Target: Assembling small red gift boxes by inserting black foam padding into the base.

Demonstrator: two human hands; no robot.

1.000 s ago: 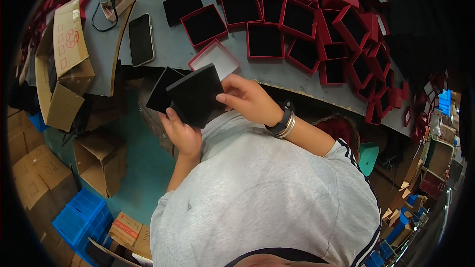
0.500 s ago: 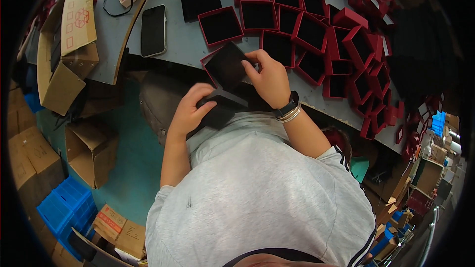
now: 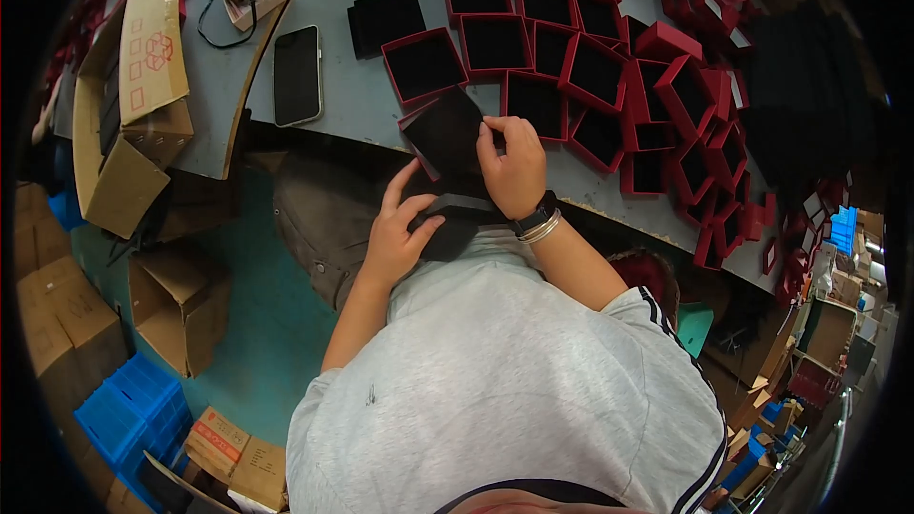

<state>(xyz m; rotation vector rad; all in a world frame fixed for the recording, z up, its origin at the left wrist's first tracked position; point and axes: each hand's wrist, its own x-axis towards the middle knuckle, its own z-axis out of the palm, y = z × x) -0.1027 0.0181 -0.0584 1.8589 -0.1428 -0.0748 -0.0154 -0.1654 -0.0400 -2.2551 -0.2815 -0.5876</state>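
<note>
Black flat sq. pad over red box, R hand grip pinching pad's edge, L hand grip half-curled round blk block

I get moderate, fairly even light, seemingly from overhead: the pale grey shirt reads brightest, while the space under the table sinks into shadow. The black pads at the left hand and right hand lose surface detail, their edges merging. My fisheye bows the table's near edge and darkens to a black rim; clutter at far right looks cramped and soft.
</note>
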